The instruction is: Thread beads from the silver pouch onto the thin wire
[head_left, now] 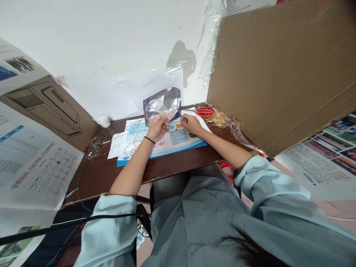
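My left hand [158, 128], with a black band at its wrist, is closed with the fingers curled in a pinch just in front of an open silvery bag [172, 99]. Small pinkish and pale beads [170, 115] show inside the bag. To the right, my right hand [191, 124] is also closed, held above a printed sheet [167, 151]. A gap separates the two hands. Anything between the fingers of either hand is too small to make out.
Red-handled scissors [205, 111] lie beside a heap of thin gold-coloured pins [218, 118] on plastic wrap. Tangled clear cord [96, 145] lies at the left of the brown table [178, 161]. Cardboard panels [267, 74] stand on both sides, a white wall [125, 40] behind.
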`<state>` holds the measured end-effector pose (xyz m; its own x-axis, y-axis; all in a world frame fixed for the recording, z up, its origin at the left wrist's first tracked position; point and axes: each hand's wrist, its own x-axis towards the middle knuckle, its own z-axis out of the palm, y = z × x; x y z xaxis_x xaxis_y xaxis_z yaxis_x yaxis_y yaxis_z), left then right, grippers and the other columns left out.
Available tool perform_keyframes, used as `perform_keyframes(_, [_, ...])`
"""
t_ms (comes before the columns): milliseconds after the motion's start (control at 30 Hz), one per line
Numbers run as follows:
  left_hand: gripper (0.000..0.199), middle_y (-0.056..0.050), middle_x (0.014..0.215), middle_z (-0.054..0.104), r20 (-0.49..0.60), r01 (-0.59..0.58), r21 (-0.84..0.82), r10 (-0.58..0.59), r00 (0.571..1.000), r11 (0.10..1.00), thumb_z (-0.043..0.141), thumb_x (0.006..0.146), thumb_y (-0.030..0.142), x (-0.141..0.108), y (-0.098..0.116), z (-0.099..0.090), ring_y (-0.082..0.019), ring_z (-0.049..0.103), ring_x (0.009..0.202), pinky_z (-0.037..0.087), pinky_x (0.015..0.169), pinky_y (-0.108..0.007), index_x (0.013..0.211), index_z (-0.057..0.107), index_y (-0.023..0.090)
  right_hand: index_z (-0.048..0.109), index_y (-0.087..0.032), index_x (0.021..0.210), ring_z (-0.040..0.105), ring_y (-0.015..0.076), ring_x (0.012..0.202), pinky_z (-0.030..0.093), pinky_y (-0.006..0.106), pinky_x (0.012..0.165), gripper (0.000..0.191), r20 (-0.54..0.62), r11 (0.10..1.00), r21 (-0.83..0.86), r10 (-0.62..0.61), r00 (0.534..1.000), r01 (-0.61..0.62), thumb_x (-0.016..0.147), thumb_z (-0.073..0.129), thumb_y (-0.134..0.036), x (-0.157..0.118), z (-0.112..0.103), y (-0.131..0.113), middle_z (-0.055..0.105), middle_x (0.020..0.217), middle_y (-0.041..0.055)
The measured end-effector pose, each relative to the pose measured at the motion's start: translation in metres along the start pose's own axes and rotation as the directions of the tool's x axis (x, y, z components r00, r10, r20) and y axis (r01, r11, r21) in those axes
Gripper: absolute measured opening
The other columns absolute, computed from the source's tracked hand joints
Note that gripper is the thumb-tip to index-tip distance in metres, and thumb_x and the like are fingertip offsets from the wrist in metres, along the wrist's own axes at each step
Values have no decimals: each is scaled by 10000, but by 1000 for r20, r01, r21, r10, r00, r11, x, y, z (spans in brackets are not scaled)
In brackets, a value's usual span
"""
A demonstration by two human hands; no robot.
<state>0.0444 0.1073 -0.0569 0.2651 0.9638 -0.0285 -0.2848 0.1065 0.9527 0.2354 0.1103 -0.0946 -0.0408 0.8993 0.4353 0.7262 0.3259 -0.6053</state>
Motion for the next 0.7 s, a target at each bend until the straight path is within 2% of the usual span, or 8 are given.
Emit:
perform_keyframes(67, [337,74,526,546,115,57,49,-63,991,997,736,845,449,-3,0,2,-51,483,412,392,450,-160,810,518,194,669,-182,809,585,213,844,406,311,764,124,6,998,-57,16,1000,-16,816,558,-128,0,2,3,712,877,59])
perform_keyframes(167, [389,40,656,637,175,70,126,-91,980,990,781,790,488,-7,-1,6,-58,564,483,453,501,-177,815,547,178,699,-186,866,589,273,1005,426,372,865,193,-1,991,-129,39,999,-39,802,545,-89,0,3,4,727,1014,84])
perform_keyframes(267, [384,-11,787,682,136,3,192,-30,990,981,784,780,486,-9,-2,10,-98,665,684,547,658,-229,786,600,149,709,-179,959,584,280,1068,431,399,914,314,-66,996,-89,2,998,-8,818,464,-43,2,1,2,721,1107,98])
perform_keyframes(333, [351,-29,806,684,61,-56,271,41,997,961,776,780,462,-9,-3,12,-110,656,759,551,697,-238,770,649,136,702,-168,1008,611,246,1004,447,370,897,315,-68,997,30,-75,995,78,889,421,-89,3,0,-1,730,1068,95])
perform_keyframes(433, [288,-24,777,683,-44,-112,459,148,988,882,767,751,417,-7,-5,11,-108,591,713,510,633,-223,736,698,139,682,-174,1070,627,188,830,460,305,792,273,18,959,221,-187,982,179,972,439,-250,2,0,-6,737,931,51])
perform_keyframes(500, [269,-15,721,667,-63,-116,563,183,981,818,739,751,401,-6,-7,10,-107,555,667,472,590,-219,695,705,141,676,-181,1076,620,169,767,448,281,751,231,77,938,277,-237,968,208,946,530,-305,-1,2,-9,728,857,21])
perform_keyframes(600, [277,0,621,616,-42,-133,681,220,975,720,678,781,395,-3,-10,7,-105,504,610,402,548,-221,672,722,143,682,-177,1046,616,160,739,435,269,749,197,105,933,271,-274,956,238,883,635,-277,-4,6,-10,713,796,6])
perform_keyframes(700, [282,12,558,576,17,-178,788,269,963,589,637,806,372,-2,-12,5,-103,464,578,342,552,-237,678,747,147,696,-180,1003,618,165,743,423,266,740,151,95,945,206,-278,956,254,888,626,-248,-5,7,-8,710,784,13])
